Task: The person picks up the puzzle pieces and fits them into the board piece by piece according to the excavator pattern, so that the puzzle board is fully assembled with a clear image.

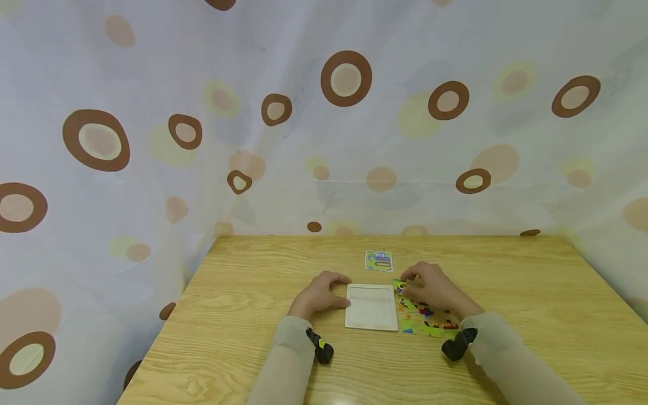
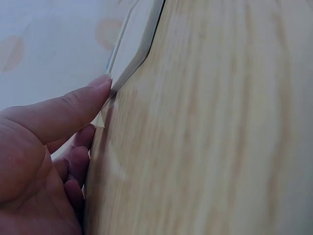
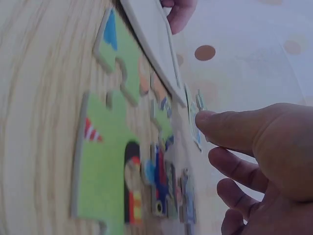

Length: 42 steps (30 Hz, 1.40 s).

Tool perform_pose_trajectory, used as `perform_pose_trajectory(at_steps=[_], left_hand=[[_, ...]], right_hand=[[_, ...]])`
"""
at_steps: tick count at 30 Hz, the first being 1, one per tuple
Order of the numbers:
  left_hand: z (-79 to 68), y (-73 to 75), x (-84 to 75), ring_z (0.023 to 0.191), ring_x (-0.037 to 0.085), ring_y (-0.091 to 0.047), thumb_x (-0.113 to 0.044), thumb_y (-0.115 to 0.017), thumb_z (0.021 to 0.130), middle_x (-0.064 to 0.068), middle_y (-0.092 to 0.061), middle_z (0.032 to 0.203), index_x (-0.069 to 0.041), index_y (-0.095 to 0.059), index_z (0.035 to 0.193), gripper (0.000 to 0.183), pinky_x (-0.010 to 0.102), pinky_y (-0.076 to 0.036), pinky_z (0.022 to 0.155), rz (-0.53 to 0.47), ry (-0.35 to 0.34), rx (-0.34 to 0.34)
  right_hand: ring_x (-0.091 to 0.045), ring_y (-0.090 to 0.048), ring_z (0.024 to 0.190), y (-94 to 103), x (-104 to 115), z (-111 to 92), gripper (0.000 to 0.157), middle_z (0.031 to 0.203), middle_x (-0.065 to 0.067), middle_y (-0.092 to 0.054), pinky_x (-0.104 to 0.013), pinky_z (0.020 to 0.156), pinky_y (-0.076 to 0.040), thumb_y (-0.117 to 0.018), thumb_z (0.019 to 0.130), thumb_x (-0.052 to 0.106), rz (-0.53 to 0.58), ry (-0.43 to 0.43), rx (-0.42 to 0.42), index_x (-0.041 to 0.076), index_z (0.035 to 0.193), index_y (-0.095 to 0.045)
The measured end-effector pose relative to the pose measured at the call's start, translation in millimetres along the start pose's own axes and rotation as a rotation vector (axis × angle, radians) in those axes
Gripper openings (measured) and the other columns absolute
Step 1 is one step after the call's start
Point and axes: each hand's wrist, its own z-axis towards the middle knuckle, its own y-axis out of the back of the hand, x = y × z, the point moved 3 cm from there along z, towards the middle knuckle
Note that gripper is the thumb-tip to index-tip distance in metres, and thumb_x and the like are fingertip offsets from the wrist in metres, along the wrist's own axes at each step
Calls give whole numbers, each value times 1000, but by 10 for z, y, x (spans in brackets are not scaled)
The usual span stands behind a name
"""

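A white square puzzle tray [image 1: 371, 307] lies flat on the table. My left hand [image 1: 320, 293] rests at its left side, thumb and forefinger spread along the edge; up close the thumb [image 2: 100, 83] touches the tray's rim. To the tray's right, my right hand [image 1: 430, 286] pinches a small green puzzle piece [image 3: 199, 100] at the thumb tip, over the tray's upper right corner area. The other fingers are loosely curled. Several loose jigsaw pieces [image 1: 425, 326], mostly green with coloured pictures, lie beneath and in front of this hand, partly hidden by it.
A small picture card [image 1: 378, 260] with a blue vehicle on green lies behind the tray. The wooden table [image 1: 243, 292] meets a white curtain [image 1: 283, 56] with brown and yellow spots at the back and sides.
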Motion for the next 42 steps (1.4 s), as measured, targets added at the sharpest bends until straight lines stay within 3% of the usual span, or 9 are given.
perform_pose_trajectory(at_steps=[7,11,15,24,29,42], left_hand=[[-31,10,11,134,32,-40,-16,-82,83,9,-53,136,-11,-66,126,47,49,-32,111,-33,-2,2],[-14,22,9,134,31,-40,-17,-82,83,9,-53,136,-12,-67,126,46,48,-32,111,-38,-5,-2],[4,18,14,133,30,-41,-18,-82,83,8,-54,136,-12,-66,126,46,46,-32,110,-35,-11,1],[7,8,33,132,29,-42,-20,-82,83,7,-54,135,-14,-67,126,45,47,-32,110,-35,-7,-7],[17,8,41,132,28,-42,-20,-82,84,6,-55,135,-14,-67,127,46,47,-32,110,-22,-23,-3],[0,7,59,132,28,-42,-20,-82,83,5,-54,135,-15,-67,128,47,46,-33,110,-23,-12,-19]], right_hand=[[-32,-58,106,-96,162,6,23,109,-6,-64,-50,86,-50,-69,94,14,88,47,-13,5,115,-68],[-32,-58,107,-143,216,33,24,109,-5,-66,-51,89,-49,-69,94,13,70,67,-17,6,116,-68],[-28,-59,101,-186,280,82,23,108,-5,-66,-46,83,-51,-69,94,14,76,84,8,5,115,-69],[-19,-54,85,-372,405,235,20,93,0,-61,-37,73,-47,-71,91,10,124,51,47,5,111,-71],[-15,-51,79,-461,461,312,21,88,1,-60,-32,67,-45,-74,88,9,89,51,52,5,108,-72],[-16,-51,80,-598,604,450,23,89,0,-60,-35,72,-44,-75,87,9,44,-9,76,4,109,-72]])
